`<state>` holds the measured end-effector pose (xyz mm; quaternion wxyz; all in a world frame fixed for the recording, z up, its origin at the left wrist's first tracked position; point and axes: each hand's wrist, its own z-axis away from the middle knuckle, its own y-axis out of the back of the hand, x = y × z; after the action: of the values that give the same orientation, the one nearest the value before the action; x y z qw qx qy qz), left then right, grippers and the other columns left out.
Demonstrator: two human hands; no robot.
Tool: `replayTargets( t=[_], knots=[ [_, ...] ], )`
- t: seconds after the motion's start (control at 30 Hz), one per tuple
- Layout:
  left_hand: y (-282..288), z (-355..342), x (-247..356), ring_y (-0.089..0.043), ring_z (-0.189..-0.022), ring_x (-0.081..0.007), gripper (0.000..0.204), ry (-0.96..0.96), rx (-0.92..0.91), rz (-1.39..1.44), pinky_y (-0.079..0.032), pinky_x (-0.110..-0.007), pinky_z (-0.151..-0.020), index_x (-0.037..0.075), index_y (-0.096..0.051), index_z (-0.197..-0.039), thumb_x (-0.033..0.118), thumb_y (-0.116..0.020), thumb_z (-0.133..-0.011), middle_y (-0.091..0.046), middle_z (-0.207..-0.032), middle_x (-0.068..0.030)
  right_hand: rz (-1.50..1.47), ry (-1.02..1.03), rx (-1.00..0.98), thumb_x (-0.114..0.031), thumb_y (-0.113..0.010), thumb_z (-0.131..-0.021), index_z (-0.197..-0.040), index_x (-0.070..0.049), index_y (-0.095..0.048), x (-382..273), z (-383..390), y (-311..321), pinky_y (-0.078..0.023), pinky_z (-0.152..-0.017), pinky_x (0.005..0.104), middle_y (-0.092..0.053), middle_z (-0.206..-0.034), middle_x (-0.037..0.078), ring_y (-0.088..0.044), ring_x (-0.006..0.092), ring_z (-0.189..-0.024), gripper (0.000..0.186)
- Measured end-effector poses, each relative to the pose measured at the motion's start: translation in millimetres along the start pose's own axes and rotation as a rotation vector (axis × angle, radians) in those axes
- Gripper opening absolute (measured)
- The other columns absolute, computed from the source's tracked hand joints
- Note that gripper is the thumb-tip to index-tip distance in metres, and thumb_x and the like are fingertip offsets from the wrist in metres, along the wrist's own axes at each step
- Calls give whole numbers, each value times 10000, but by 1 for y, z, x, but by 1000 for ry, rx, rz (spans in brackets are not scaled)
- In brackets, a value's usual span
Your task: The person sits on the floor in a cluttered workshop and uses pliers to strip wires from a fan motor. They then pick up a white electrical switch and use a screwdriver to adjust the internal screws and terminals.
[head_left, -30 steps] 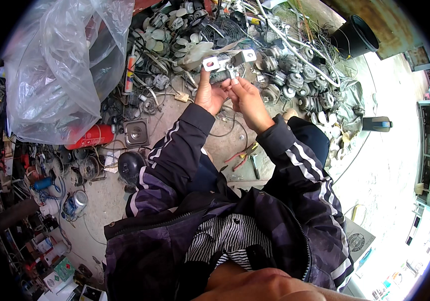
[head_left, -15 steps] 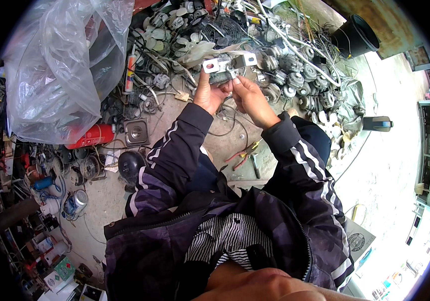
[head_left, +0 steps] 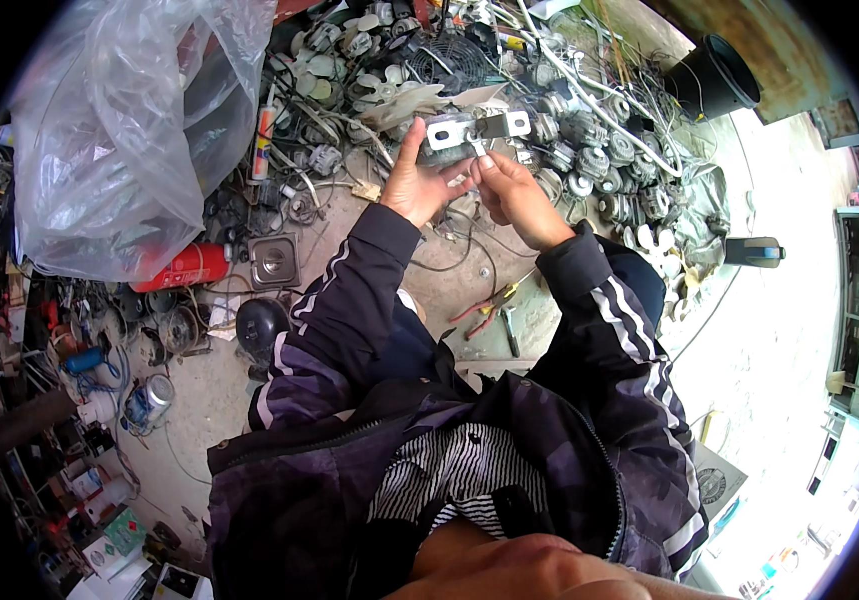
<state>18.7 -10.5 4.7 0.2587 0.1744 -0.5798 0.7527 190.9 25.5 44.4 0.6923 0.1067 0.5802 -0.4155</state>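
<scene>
In front of me, above the floor, I hold a small fan motor with a bent metal bracket point(head_left: 452, 135) that has slotted end tabs. Pale fan blades point(head_left: 409, 103) show just beyond it, apparently part of the same piece. My left hand point(head_left: 411, 188) is curled at the motor's left and near side, its thumb raised beside the left tab; its other fingertips are partly hidden under the motor. My right hand point(head_left: 521, 200) is closed, thumb and fingers pinching the narrow metal strip at the bracket's near middle.
Used motors point(head_left: 589, 150), fan blades and cables are heaped beyond my hands. Red-handled pliers point(head_left: 489, 307) and a hammer-like tool point(head_left: 511, 332) lie on the floor near me. A clear plastic bag point(head_left: 129, 150), red cylinder point(head_left: 194, 268) and metal lid point(head_left: 273, 260) are left; a black bucket point(head_left: 714, 75) stands far right.
The motor and bracket have shifted slightly right and turned a little. My left thumb has lifted off the left tab, and my right hand has moved slightly right, still pinching.
</scene>
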Motion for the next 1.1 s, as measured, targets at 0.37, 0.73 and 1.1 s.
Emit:
replayTargets(
  t=[0.37, 0.73, 1.1],
  knots=[
    [-10, 9, -2, -552, -1078, -170, 885, 188, 47, -123, -353, -385, -874, 217, -510, -1255, 857, -534, -644, -577, -1168, 6, 157, -74, -1, -308, -422, -1012, -868, -136, -555, -27, 4, 27, -172, -419, 199, -347, -585, -105, -248, 13, -470, 260],
    [-8, -8, -4, -626, -870, -250, 573, 86, 135, 274, -505, -460, -812, 68, -541, -1191, 547, -559, -877, -633, -1035, -120, -216, -190, -135, -330, -414, -1009, -1013, -28, -591, -12, 5, 18, -273, -499, 223, -441, -689, -55, -322, 63, -534, 350],
    [-18, 8, 4, -397, -450, -120, 659, 178, -4, 84, -352, -287, -396, 39, -543, -1185, 602, -553, -843, -647, -957, -103, 93, 33, -74, -241, -395, -1025, -1201, -39, -511, -7, 13, -6, -492, -737, 216, -610, -1051, 26, -614, 86, -867, 291]
  ],
)
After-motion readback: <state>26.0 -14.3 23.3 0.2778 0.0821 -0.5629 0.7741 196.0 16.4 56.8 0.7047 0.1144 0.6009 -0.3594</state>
